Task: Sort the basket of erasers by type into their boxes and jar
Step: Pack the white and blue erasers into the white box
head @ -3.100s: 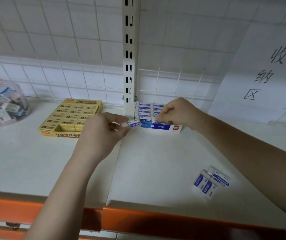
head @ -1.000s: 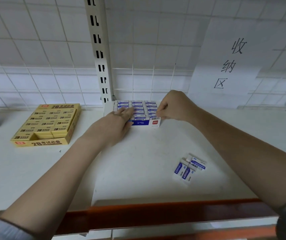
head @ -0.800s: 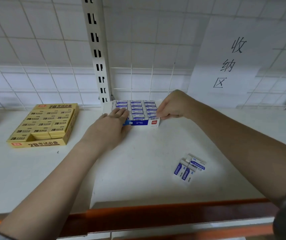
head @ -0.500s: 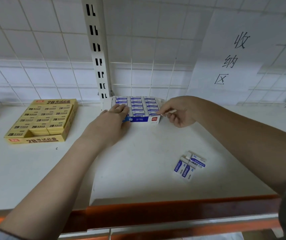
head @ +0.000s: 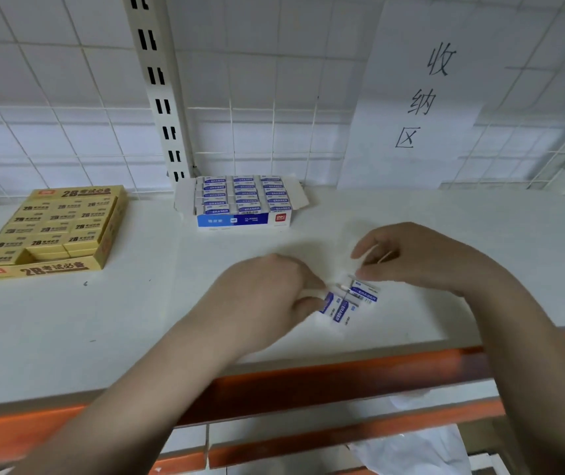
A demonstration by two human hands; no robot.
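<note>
Motion blur smears the left hand [head: 267, 296]; it perhaps pinches the nearest loose eraser [head: 328, 302], partly hidden.

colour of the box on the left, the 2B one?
Yellow, with dark 2B lettering: the 2B eraser box, seen in the head view.

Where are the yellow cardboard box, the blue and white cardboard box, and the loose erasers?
Yellow cardboard box of 2B erasers [head: 51, 269]: head view, front wall.
Blue and white cardboard box of erasers [head: 236, 220]: head view, blue front wall.
Loose blue and white erasers [head: 363, 295]: head view, rightmost eraser's sleeve.
</note>
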